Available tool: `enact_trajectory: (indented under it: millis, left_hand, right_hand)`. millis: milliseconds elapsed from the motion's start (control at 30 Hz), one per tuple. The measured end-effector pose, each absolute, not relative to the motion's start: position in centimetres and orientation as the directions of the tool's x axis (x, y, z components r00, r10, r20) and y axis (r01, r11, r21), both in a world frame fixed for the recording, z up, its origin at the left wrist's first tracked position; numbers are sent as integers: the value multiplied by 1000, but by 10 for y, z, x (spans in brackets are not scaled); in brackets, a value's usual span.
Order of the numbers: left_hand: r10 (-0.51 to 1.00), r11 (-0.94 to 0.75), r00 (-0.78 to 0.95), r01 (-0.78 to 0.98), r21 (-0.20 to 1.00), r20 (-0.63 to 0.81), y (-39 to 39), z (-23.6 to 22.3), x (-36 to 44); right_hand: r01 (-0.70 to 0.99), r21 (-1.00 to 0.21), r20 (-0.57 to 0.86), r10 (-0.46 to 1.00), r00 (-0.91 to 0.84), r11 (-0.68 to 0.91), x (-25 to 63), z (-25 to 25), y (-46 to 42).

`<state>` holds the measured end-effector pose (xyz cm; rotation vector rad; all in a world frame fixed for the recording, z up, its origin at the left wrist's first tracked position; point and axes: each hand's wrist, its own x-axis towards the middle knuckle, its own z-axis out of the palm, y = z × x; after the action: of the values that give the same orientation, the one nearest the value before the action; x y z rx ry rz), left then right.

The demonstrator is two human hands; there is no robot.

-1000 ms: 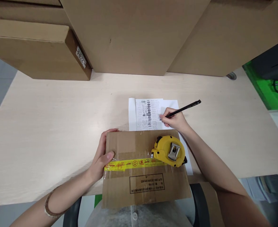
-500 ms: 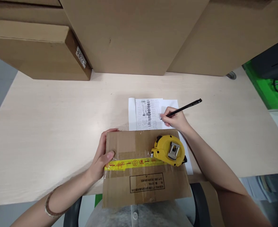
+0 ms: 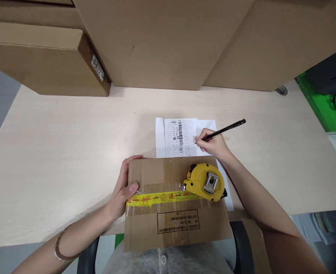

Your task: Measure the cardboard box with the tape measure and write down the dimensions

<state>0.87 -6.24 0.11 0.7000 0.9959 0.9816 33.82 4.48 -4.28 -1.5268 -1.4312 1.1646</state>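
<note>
My left hand (image 3: 125,188) grips the left side of a brown cardboard box (image 3: 148,224), thumb on top and fingers around its far left corner. Yellow tape (image 3: 153,198) with red print runs across the box, and a black-framed label is printed below it. On the box's right part lies a yellow tape measure (image 3: 204,182) with a metal clip facing up. My right hand (image 3: 213,144) pinches a black pen (image 3: 225,129), its tip at the paper. Beneath it are white sheets (image 3: 185,133) covered with handwriting and dark scribbles, partly hidden by the box.
Large cardboard boxes (image 3: 165,45) stand along the back of the pale table (image 3: 56,160). A flatter box (image 3: 48,68) with a white label is at the back left. At the right are a dark device (image 3: 330,80) and a green surface (image 3: 311,102). A chair armrest (image 3: 242,247) is near my body.
Almost nothing differs. The pen and my right hand have shifted very slightly to the right; my left hand stays on the box.
</note>
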Motion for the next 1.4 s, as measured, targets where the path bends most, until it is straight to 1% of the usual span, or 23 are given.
enact_trajectory:
  millis: [467, 667, 833, 900, 967, 1100, 1167, 1233, 1300, 1333, 1367, 1400]
  left_hand:
    - [918, 396, 171, -335, 855, -358, -62, 1, 10]
    - [919, 393, 182, -331, 858, -350, -61, 1, 10]
    - [919, 391, 195, -323, 862, -344, -60, 3, 9]
    - [921, 384, 201, -314, 868, -335, -59, 1, 7]
    - [928, 363, 201, -285, 887, -315, -57, -3, 6]
    - [951, 286, 179, -190, 939, -254, -55, -9, 3]
    - [956, 258, 183, -168, 951, -227, -55, -11, 2]
    - [970, 203, 168, -151, 968, -177, -56, -12, 1]
    - [989, 83, 130, -118, 990, -67, -57, -13, -1]
    - [993, 2, 114, -87, 996, 8, -57, -13, -2]
    - [990, -76, 112, -47, 996, 81, -56, -13, -4]
    - [982, -141, 126, -4, 990, 140, -55, -13, -5]
  right_hand:
    - [353, -929, -136, 990, -36, -115, 338, -42, 46]
    - [395, -913, -134, 990, -46, -105, 338, -45, 47]
    - [482, -869, -167, 983, -80, -108, 343, -36, 46]
    - [555, -826, -168, 983, -78, -97, 347, -29, 44]
    - [653, -754, -160, 984, -77, -72, 350, -23, 43]
    - [817, -576, -123, 991, -49, -31, 349, -19, 46]
    - [860, -510, -95, 995, -21, -30, 344, -16, 46]
    - [887, -461, -37, 999, 21, -36, 341, -6, 39]
    - [883, -470, 72, 997, 31, 6, 339, 12, 22]
    - [867, -494, 133, 991, 5, 62, 339, 23, 10]
    - [836, -529, 189, 980, -54, 148, 339, 35, -3]
    - [790, -557, 222, 962, -157, 257, 339, 45, -16]
